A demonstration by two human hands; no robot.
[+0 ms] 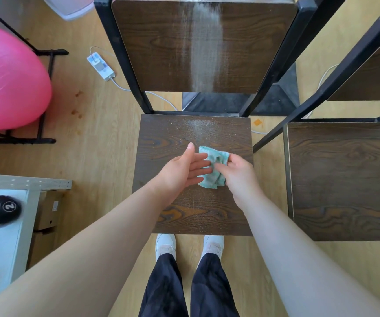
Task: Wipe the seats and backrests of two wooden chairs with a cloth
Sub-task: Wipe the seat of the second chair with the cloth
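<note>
Nearest of all, white shoes (pixel 166 244) stand on the pale plank floor (pixel 106 138) at the front edge of a chair. Above its seat (pixel 168 133) both hands meet. The right hand (pixel 239 175) pinches a crumpled teal cloth (pixel 211 175) between thumb and fingers. The left hand (pixel 184 170) is flat and open, fingers straight, its fingertips against the cloth's left side and gripping nothing. The cloth hangs bunched over the middle of the seat; whether it touches the wood I cannot tell.

The step looks like readying the cloth for the seat. It would go best folded into a flat pad and pressed down under the palm. Overlapping strokes from the back edge toward the front would gather the grit rather than scatter it, with a clean face turned out before the upright part.

The cloth looks soft and nubby, with ragged edges. The seat is a square, smooth slab of dark swirling wood grain, speckled with fine white dust that is thickest at the back centre. Beyond it the backrest (pixel 157 46), a broad panel with rounded corners in a black frame, carries a pale dusty streak down its middle. A second chair (pixel 344 179) of the same build stands just beside on the right, its seat showing no such dust.
</note>
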